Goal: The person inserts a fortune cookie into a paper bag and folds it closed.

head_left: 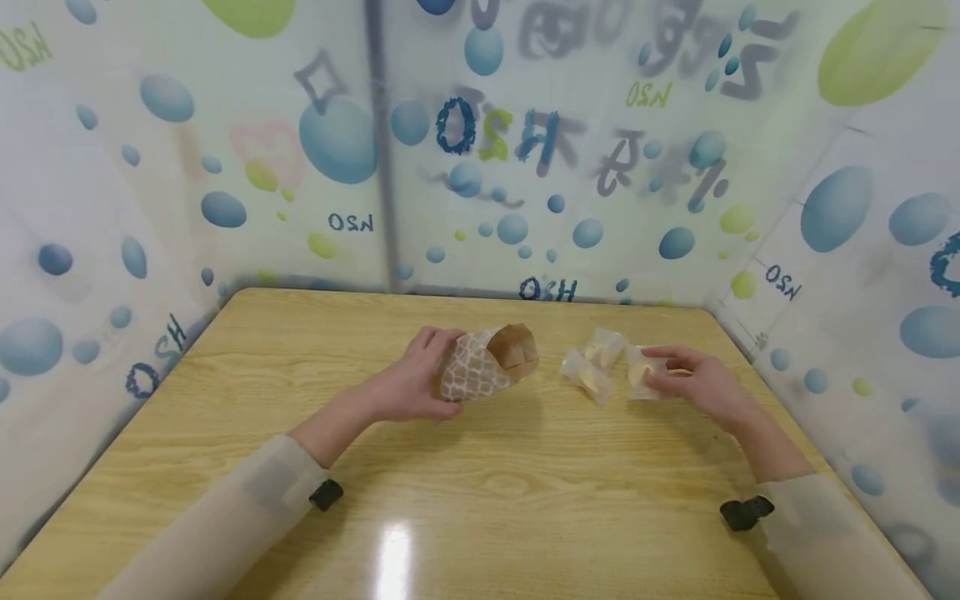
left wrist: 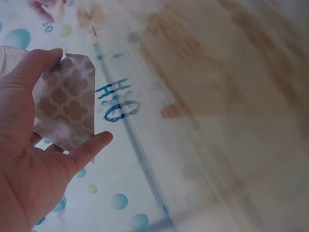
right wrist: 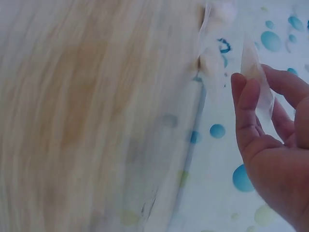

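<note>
Brown paper bag with white lattice print (head_left: 486, 367) at table centre, mouth open, left hand (head_left: 408, 385) fingers curled round it, right hand (head_left: 697, 385) pinching clear wrapped snack packet (head_left: 641, 372), two more clear packets (head_left: 594, 365) between, pale wooden table (head_left: 480, 500).

A light wooden table (head_left: 480, 500) with a glossy glare spot fills the lower half of the frame, two more clear wrapped snack packets (head_left: 592, 367) lie right of centre, and pale curtain walls (head_left: 525, 150) printed with blue and green bubbles and mirrored lettering enclose the top and sides.
</note>
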{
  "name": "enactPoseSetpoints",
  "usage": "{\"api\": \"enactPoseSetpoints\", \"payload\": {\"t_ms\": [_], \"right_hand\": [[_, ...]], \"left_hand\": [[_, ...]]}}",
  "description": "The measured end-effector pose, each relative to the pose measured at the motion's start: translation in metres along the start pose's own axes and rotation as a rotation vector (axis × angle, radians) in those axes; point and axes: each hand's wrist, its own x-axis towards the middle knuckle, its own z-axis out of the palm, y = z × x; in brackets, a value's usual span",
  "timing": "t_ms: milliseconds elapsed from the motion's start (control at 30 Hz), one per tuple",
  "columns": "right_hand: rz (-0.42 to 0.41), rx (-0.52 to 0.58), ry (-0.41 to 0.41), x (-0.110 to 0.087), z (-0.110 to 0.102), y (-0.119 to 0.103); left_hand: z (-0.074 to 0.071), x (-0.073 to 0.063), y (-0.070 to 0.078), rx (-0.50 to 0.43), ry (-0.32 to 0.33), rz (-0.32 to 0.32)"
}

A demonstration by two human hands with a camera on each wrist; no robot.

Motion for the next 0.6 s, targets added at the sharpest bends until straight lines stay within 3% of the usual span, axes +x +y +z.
{"api": "enactPoseSetpoints", "payload": {"t_ms": [133,600], "right_hand": [[-0.015,-0.009,0.002,0.000,0.007,-0.015],[-0.107,0.137,-0.064,-0.012,0.031,-0.089]], "left_hand": [[0.000,0.000,0.000,-0.001,-0.003,-0.001],[0.000,0.000,0.000,0.006,-0.017,-0.019]]}}
